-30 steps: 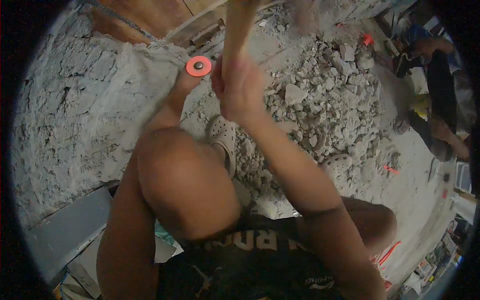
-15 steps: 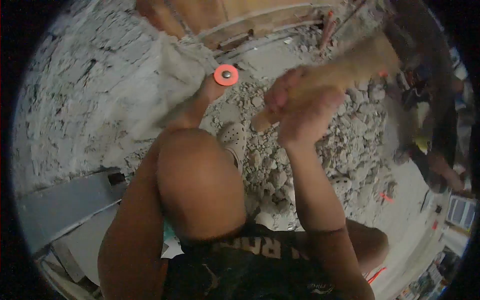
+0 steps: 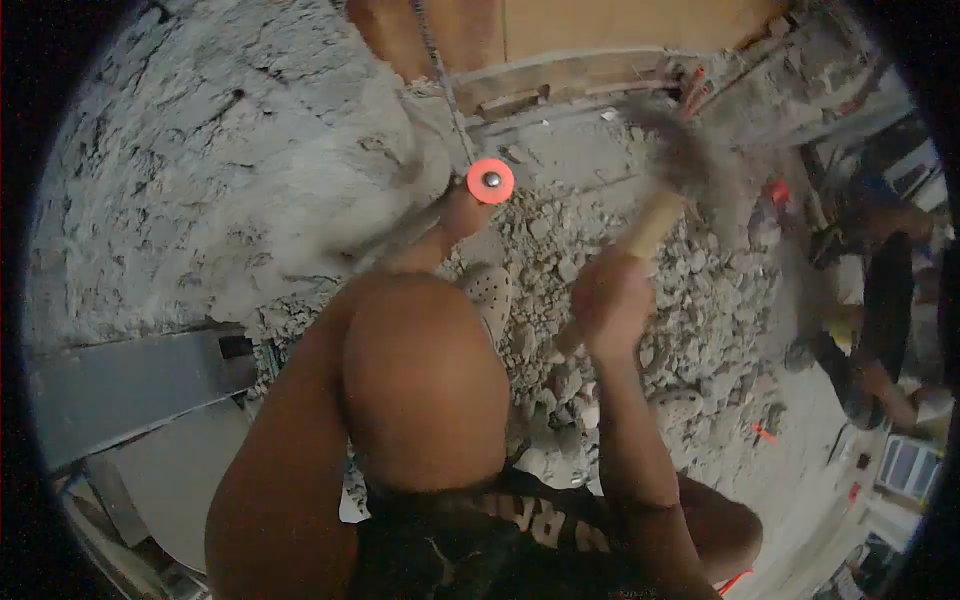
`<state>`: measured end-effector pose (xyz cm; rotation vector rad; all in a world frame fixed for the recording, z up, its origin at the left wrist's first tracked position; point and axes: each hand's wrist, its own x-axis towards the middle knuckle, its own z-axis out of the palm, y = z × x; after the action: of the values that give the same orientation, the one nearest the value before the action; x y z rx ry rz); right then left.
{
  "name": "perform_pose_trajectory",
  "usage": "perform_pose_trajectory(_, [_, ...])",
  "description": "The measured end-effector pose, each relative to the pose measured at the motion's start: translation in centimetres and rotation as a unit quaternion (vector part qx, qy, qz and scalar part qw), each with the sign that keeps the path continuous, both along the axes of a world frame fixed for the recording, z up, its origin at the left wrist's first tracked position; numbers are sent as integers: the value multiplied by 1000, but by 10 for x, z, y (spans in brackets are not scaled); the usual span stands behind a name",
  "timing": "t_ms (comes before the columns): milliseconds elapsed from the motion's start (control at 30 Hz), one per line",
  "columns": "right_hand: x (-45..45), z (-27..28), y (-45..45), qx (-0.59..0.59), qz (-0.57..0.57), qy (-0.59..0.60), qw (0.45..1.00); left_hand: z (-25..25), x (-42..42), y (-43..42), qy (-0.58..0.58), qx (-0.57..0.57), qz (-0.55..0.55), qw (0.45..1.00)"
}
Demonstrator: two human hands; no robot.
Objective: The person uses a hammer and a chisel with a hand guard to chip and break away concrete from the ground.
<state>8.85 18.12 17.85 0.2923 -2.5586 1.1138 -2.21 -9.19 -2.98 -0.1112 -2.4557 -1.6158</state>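
Observation:
My left hand (image 3: 464, 216) is closed beneath the round orange guard of a chisel (image 3: 491, 181), whose metal striking end faces up. A blurred dark shaft runs down and left from that hand towards the rough grey wall (image 3: 250, 150). Over the rubble, my right hand (image 3: 612, 305) is wrapped round the wooden handle of a hammer (image 3: 652, 228). The hammer's head is smeared by motion above and right of the hand, apart from the chisel.
Broken rubble (image 3: 700, 300) lies between my feet in beige clogs (image 3: 488, 295). Wooden boards (image 3: 600, 30) stand at the back. A grey panel (image 3: 130, 385) is at the left. Another person (image 3: 885, 310) is at the right, near a white container (image 3: 908, 468).
The hammer has swung from upright, over to the right, and its handle now slants above the rubble. The view has shifted, moving the chisel right and down in the picture.

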Motion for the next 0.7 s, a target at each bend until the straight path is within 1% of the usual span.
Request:
perform_pose_trajectory(33, [3,35,-3,-357,53,-84,929,2,1,0,17,-35,7,999])
perform_pose_trajectory(67, [6,57,-8,-663,97,-164,724,3,1,1,37,-65,14,997])
perform_pose_trajectory(100, [5,58,-13,-662,101,-172,722,4,0,4,60,-93,20,994])
perform_pose_trajectory(167, [1,56,-23,-695,234,-71,677,4,-3,7,123,-141,38,982])
perform_pose_trajectory(200, [2,13,-28,-605,207,-50,767,3,-1,8,153,-157,47,975])
perform_pose_trajectory(233, [8,-63,-30,-365,133,-78,918,2,4,5,75,-109,34,991])
perform_pose_trajectory(267, [11,-127,-33,-159,110,-146,970,2,9,2,-4,-64,29,998])
perform_pose_trajectory(300, [10,-160,-34,-117,134,-287,941,-3,4,-2,-74,-17,15,997])
perform_pose_trajectory(333, [13,-189,-29,-155,134,-343,917,-7,-2,-6,-144,27,8,989])
perform_pose_trajectory(367, [5,-172,-30,-156,146,-330,919,-14,-13,-10,-131,18,10,991])
perform_pose_trajectory(400, [7,-136,-28,-189,129,-309,923,-36,-11,-14,-128,14,17,992])
perform_pose_trajectory(433, [22,-108,-23,-224,96,-298,923,-45,0,-6,-134,13,15,991])
perform_pose_trajectory(467, [24,-101,-14,-315,89,-318,890,-39,12,4,-140,11,14,990])
perform_pose_trajectory(500, [9,-93,-10,-405,92,-329,848,-8,13,9,-74,-52,29,996])
perform_pose_trajectory(533, [-5,-67,-3,-181,86,-299,933,-4,16,9,-44,-84,36,995])
perform_pose_trajectory(567, [-11,-31,-4,-255,112,-270,922,9,21,11,-14,-116,46,992])
perform_pose_trajectory(600, [-17,4,-4,-326,142,-242,903,8,19,9,60,-138,42,988])
perform_pose_trajectory(633, [-10,28,-11,-656,185,-203,703,1,19,10,130,-157,34,978])
perform_pose_trajectory(667, [-8,35,-20,-655,180,-207,704,-28,12,8,147,-163,48,975])
perform_pose_trajectory(700, [-10,39,-30,-668,244,-122,692,-21,14,11,142,-160,49,976])
